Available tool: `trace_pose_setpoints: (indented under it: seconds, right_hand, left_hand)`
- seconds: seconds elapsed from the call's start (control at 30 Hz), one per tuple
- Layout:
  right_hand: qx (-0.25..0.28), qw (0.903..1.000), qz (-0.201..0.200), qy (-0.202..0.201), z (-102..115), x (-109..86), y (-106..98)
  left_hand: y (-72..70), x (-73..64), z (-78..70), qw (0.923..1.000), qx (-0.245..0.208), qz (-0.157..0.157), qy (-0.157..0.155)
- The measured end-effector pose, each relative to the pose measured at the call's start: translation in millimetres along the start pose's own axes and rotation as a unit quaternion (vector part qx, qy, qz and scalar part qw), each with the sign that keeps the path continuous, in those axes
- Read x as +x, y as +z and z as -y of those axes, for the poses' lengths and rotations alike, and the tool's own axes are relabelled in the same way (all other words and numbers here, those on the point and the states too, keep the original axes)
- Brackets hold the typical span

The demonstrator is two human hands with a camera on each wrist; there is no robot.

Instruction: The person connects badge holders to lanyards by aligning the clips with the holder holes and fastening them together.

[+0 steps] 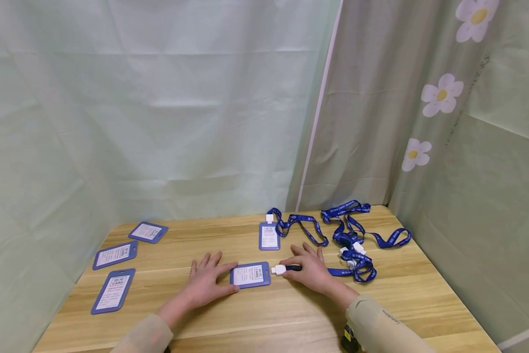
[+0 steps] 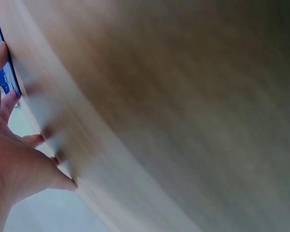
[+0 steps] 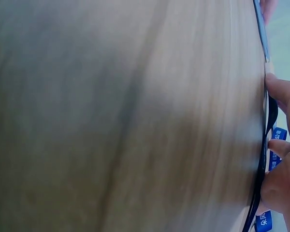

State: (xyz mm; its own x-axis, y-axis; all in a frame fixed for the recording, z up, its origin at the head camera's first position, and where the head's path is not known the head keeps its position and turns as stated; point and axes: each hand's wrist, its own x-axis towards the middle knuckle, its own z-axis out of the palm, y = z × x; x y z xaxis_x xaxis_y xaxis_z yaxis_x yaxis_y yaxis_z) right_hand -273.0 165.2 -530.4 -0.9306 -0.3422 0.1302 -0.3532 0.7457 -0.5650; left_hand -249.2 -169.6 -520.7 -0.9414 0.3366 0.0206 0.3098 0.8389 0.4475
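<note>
A blue ID card holder [image 1: 250, 275] lies flat near the table's middle, its slotted end pointing right. My left hand [image 1: 209, 283] rests at its left end, thumb and index finger holding opposite edges while the other fingers spread on the table. Just right of the holder, my right hand [image 1: 309, 268] pinches a blue lanyard by its white plastic clip [image 1: 279, 269], whose tip is slightly apart from the slot. The lanyard's strap [image 1: 340, 271] runs out rightward beneath that hand. In the right wrist view, the dark strap [image 3: 261, 179] passes along the hand's underside.
Three more card holders [image 1: 112, 291] lie at the left. Behind my hands, another holder [image 1: 269, 237] has a lanyard [image 1: 308, 218] attached. Several tangled blue lanyards [image 1: 350, 235] with white clips lie at the right. Curtains [image 1: 202, 122] stand behind the wooden table [image 1: 229, 328].
</note>
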Motion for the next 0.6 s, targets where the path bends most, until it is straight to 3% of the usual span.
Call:
trace_pose_setpoints:
  seconds: [0.6]
  right_hand:
    - [0.006, 0.9999, 0.009, -0.005, 1.7, 0.1, -2.8]
  left_hand:
    - [1.9, 1.5, -3.2, 0.9999, 0.006, 0.010, -0.007]
